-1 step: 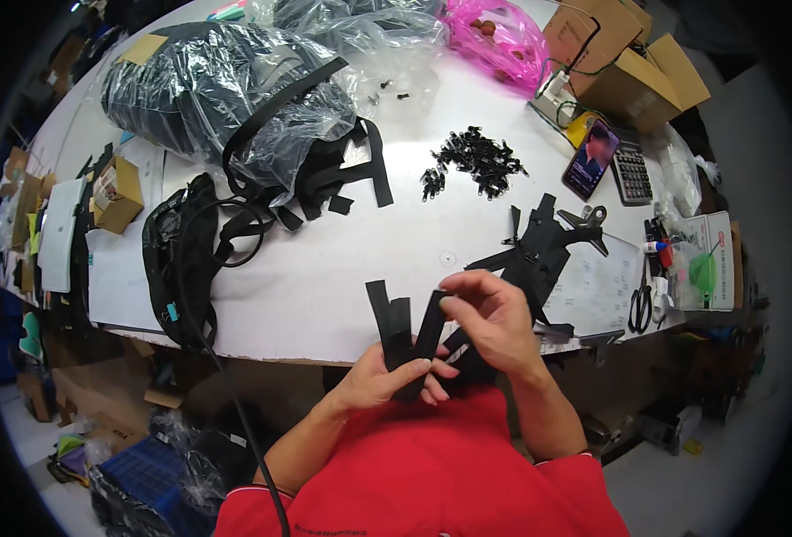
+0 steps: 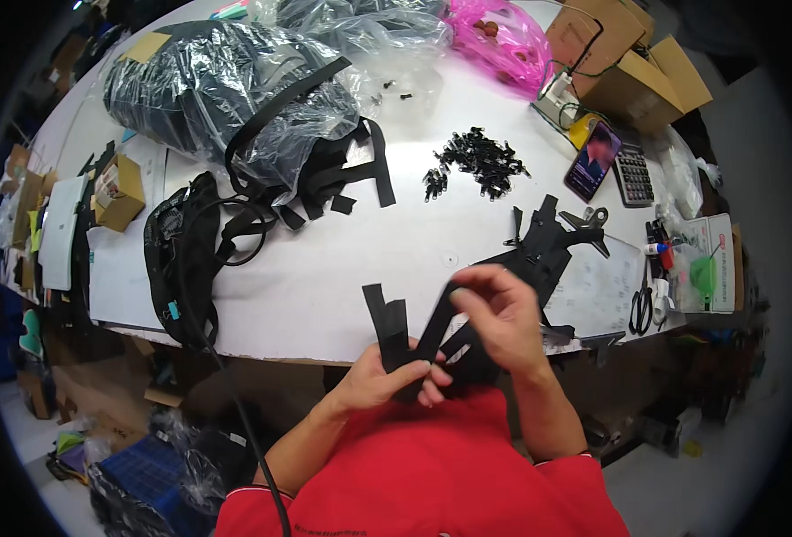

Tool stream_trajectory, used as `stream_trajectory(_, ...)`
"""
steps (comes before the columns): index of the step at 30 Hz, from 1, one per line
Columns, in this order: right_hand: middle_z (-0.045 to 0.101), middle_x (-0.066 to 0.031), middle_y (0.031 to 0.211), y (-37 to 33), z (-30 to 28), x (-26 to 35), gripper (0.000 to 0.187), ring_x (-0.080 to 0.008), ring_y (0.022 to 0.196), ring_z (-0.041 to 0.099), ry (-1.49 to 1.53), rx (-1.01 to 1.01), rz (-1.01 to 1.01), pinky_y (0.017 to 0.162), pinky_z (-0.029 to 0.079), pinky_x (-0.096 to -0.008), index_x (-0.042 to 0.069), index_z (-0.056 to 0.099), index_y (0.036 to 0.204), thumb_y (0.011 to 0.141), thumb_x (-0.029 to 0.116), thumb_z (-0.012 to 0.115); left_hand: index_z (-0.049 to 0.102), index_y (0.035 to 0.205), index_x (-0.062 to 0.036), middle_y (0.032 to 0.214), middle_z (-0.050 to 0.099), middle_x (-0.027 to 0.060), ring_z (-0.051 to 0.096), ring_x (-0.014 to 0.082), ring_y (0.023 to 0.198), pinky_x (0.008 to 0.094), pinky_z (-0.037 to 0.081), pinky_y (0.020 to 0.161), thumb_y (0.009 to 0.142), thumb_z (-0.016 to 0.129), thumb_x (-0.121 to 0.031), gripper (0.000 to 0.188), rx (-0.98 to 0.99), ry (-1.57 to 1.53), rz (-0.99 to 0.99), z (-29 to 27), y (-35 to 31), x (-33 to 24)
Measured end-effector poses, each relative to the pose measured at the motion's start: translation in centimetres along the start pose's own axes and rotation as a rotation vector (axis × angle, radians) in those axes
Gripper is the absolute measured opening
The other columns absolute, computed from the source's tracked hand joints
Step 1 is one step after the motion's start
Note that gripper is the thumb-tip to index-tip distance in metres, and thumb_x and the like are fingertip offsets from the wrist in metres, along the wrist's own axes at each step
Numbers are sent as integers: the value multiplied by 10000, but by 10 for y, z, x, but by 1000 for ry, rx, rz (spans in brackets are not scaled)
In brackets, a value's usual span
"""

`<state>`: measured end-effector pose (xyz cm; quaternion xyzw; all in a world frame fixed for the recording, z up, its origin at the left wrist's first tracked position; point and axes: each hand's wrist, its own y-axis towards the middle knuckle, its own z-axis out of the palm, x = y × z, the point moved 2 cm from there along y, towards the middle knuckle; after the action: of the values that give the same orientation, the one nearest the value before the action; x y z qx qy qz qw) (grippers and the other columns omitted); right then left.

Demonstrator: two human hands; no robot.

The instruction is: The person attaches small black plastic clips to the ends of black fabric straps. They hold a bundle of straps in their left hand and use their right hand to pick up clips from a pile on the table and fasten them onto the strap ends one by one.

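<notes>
At the near table edge, my left hand is closed round black strap pieces, with its thumb pressed across them. Two flat ends stand up past the fingers. My right hand pinches the upper end of another black strap, which slants up from the left hand's grip. Just beyond the right hand lies a bundle of black straps with a metal clip by it. A heap of small black zipper pulls sits farther off on the white table.
A plastic-wrapped dark bundle and a black mesh piece lie to the left. A black cable hangs over the near edge. At the right are a phone, a calculator, scissors and cardboard boxes.
My right hand has shifted slightly right, drawing the pinched strap end with it, so the strap leans more. The left hand stays nearly in place.
</notes>
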<state>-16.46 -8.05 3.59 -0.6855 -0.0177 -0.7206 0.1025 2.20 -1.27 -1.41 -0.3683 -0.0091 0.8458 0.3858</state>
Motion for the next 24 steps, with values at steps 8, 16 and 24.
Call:
stream_trajectory(8,614,-49,1145,-10,-80,21,238,-79,949,564,-275,-620,-302,815,457,-203,-47,578,1212,990,6,511,611,1070,30,834,714,127,648,112,629,208,474,482,906,664,-12,178,-523,261,233,-35,-54,-18)
stream_trajectory(16,621,-126,959,-56,9,-12,276,-215,804,651,-613,403,-75,726,520,-307,12,630,1126,860,62,687,673,1033,-4,832,664,29,541,47,591,180,422,517,884,687,7,150,-577,273,446,-27,-24,-33)
stream_trajectory(24,721,-104,927,-27,27,-5,192,-146,842,693,-104,212,56,772,535,-267,-29,650,1088,911,44,653,690,1056,1,855,684,33,641,86,776,230,522,680,851,762,-49,223,-406,490,403,-1,-12,-23)
